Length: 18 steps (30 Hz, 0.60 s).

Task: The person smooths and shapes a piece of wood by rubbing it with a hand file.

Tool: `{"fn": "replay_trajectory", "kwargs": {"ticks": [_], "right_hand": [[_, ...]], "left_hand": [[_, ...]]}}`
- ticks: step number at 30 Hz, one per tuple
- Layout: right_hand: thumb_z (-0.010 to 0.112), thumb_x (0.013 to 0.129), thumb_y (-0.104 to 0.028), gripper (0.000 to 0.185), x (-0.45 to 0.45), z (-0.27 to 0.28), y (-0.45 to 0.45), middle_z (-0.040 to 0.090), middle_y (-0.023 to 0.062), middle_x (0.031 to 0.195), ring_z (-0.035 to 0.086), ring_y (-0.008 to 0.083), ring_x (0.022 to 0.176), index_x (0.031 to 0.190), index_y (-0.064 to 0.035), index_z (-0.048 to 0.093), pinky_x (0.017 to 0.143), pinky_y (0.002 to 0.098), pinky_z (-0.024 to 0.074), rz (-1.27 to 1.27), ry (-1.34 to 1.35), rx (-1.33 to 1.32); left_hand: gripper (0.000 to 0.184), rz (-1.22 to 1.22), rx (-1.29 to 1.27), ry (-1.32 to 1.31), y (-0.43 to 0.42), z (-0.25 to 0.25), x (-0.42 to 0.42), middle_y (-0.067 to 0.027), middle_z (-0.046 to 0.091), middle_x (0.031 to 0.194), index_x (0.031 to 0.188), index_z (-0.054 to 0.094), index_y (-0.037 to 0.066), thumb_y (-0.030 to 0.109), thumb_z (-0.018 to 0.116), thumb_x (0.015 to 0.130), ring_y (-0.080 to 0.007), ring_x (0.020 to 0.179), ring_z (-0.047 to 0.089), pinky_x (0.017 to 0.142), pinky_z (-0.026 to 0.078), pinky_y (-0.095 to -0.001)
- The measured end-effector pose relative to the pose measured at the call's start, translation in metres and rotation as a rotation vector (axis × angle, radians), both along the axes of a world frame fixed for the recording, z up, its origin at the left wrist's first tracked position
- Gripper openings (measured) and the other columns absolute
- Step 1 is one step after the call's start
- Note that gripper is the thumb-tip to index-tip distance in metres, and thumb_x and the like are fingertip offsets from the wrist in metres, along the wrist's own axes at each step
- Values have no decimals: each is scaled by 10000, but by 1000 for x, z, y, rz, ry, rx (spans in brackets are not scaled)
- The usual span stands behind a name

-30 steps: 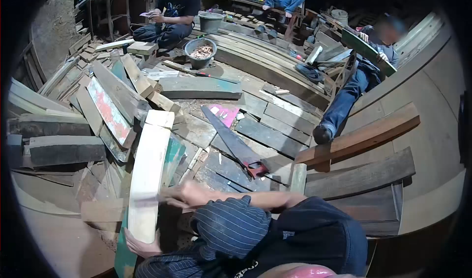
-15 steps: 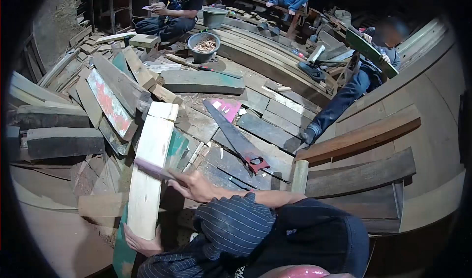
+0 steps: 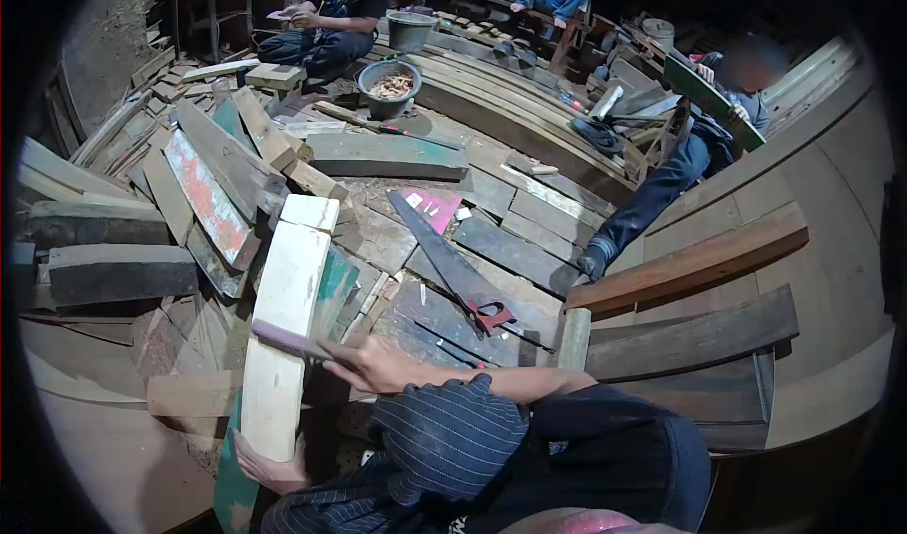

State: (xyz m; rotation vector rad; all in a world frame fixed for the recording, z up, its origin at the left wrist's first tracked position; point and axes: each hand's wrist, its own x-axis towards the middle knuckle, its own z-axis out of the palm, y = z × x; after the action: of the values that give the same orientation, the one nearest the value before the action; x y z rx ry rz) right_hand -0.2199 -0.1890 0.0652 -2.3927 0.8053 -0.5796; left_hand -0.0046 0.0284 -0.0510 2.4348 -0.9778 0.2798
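A pale wooden block (image 3: 288, 274) lies lengthwise in front of me, its near end toward my lap. My left hand (image 3: 272, 465) is closed around that near end. In my right hand (image 3: 383, 364) is a narrow, flat purple-grey strip tool (image 3: 281, 336); its exact kind does not show. The strip lies across the block's top face, a little below its middle, and my right fist is just off the block's right side. A green-painted board (image 3: 236, 487) shows under the block beside my left hand.
A handsaw (image 3: 444, 255) with a red handle lies on the plank floor, near a pink sheet (image 3: 435, 211). Stacked timber (image 3: 123, 274) fills the left side. A bucket of wood chips (image 3: 390, 90) stands farther back. Several people sit around, one holding a green board (image 3: 715, 102).
My right hand has drawn the strip tool slightly down along the block, toward me. The left hand keeps its hold on the near end.
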Motion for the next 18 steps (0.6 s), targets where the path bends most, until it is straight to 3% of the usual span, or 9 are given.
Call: {"fn": "replay_trajectory", "kwargs": {"ticks": [3, 4, 7, 8, 10, 15, 17, 18], "right_hand": [[666, 952, -247, 406, 4, -10, -4, 635, 197, 623, 657, 356, 551, 1296, -32, 655, 545, 431, 534, 233, -274, -216], [661, 955, -248, 403, -2, 0, -3, 655, 229, 692, 680, 368, 616, 1290, -25, 659, 573, 429, 540, 139, -13, -33], [668, 948, -246, 394, 1, -9, -4, 663, 234, 717, 685, 371, 635, 1275, -27, 670, 589, 428, 546, 18, -123, 1], [675, 946, -240, 390, 0, -10, -5, 660, 248, 728, 680, 376, 637, 1269, -21, 671, 589, 428, 543, 185, -204, 77], [666, 954, -240, 401, -2, -11, -4, 655, 251, 720, 678, 379, 633, 1285, -14, 656, 592, 433, 543, 248, -161, -73], [613, 992, -266, 401, 2, -11, -6, 687, 253, 870, 702, 391, 752, 1336, -61, 621, 656, 443, 561, 125, -143, 66], [633, 981, -250, 386, 6, -8, -8, 681, 248, 810, 685, 393, 675, 1319, -63, 638, 640, 441, 558, 429, -350, -116], [639, 977, -235, 383, 2, -5, -7, 683, 250, 820, 689, 398, 696, 1315, -56, 640, 654, 441, 561, 357, -264, -18]], "left_hand": [[1260, -6, 0, 24, -3, 3, -4, -156, 458, 1506, 1548, 339, 72, 590, 886, 539, -361, 1386, 409, 1142, 292, -530], [1260, -11, -2, 7, -2, 1, -3, -156, 460, 1505, 1548, 339, 73, 589, 889, 538, -360, 1385, 410, 1141, 293, -528], [1262, -19, -15, -7, 3, -8, 1, -159, 466, 1497, 1547, 341, 66, 623, 874, 548, -358, 1379, 417, 1137, 299, -524], [1263, -21, -23, -1, 3, -10, 2, -160, 468, 1495, 1547, 341, 62, 641, 865, 554, -357, 1377, 419, 1135, 301, -523], [1264, -26, -22, -7, -1, -9, -2, -160, 472, 1491, 1544, 345, 56, 661, 853, 558, -356, 1373, 424, 1133, 303, -523], [1258, -11, -21, -58, -1, -2, 1, -155, 497, 1469, 1531, 372, 54, 712, 823, 559, -353, 1350, 451, 1116, 324, -519], [1244, -3, -34, -96, -2, -4, 1, -143, 528, 1441, 1516, 412, 71, 736, 812, 544, -349, 1322, 485, 1091, 359, -514], [1250, -31, -88, -135, -2, -8, 2, -149, 526, 1444, 1517, 410, 62, 724, 822, 539, -354, 1322, 483, 1090, 359, -513]]}}
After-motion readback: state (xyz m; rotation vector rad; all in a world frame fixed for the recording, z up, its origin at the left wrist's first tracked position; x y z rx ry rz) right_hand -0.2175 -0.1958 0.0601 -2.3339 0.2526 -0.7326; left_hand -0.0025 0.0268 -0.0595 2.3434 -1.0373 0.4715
